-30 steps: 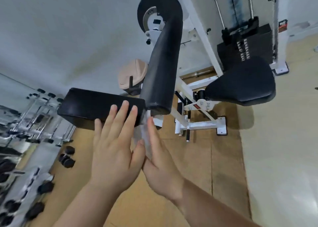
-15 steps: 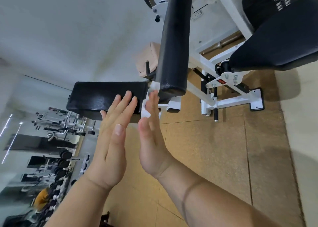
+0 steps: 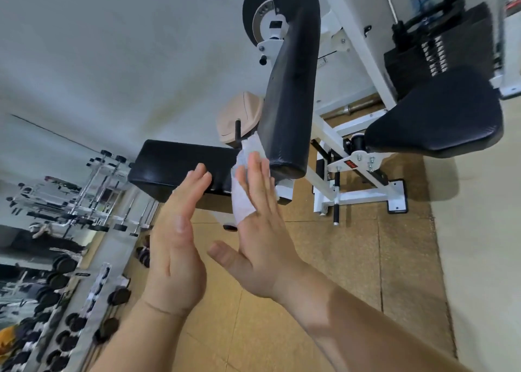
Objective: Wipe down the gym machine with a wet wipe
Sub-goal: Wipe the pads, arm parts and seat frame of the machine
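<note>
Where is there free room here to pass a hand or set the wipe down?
Free: the tan floor between the white frame and the right arm; the flat pad's far end, away from the left hand. Crowded: where flat pad meets long pad, the right hand pressing the wipe there; the dumbbell rack.

White wet wipe (image 3: pixel 243 195) at lower end of black pad (image 3: pixel 287 95) on white-framed gym machine (image 3: pixel 363 195)
</note>
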{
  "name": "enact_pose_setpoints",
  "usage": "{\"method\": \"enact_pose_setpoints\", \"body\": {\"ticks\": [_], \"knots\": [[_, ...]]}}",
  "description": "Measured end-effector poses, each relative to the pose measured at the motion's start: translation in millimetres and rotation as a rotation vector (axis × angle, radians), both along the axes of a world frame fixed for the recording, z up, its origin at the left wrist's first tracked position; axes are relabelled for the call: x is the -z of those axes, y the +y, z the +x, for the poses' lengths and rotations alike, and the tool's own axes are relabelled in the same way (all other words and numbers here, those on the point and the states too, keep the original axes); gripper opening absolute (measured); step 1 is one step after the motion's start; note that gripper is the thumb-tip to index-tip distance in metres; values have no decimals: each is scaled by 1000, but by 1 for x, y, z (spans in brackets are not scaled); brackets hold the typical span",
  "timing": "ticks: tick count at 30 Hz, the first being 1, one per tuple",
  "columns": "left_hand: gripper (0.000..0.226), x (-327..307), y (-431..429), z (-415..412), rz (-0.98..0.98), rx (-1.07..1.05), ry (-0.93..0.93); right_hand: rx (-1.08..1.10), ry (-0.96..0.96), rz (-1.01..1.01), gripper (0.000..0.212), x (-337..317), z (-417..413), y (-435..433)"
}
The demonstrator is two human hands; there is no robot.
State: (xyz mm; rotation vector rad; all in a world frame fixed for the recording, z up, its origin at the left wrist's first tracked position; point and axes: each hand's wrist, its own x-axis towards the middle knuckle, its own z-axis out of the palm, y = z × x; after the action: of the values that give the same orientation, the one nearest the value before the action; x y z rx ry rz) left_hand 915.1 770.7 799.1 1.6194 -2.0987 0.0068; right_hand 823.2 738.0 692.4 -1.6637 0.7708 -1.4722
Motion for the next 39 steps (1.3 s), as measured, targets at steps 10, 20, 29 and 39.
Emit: {"method": "enact_pose_setpoints", "body": {"ticks": [10, 20, 29, 39], "knots": [[57, -9, -27, 89, -261, -268, 83, 363, 780, -17, 118, -39, 10, -8], [62, -1, -75, 160, 44, 346, 357, 930, 621, -63, 50, -25, 40, -3], [65, 4, -89, 185, 134, 482, 455, 972, 822, -104, 86, -32, 140, 6], [57, -7, -104, 204, 263, 579, 538, 1144, 673, -123, 98, -8, 134, -31]]}}
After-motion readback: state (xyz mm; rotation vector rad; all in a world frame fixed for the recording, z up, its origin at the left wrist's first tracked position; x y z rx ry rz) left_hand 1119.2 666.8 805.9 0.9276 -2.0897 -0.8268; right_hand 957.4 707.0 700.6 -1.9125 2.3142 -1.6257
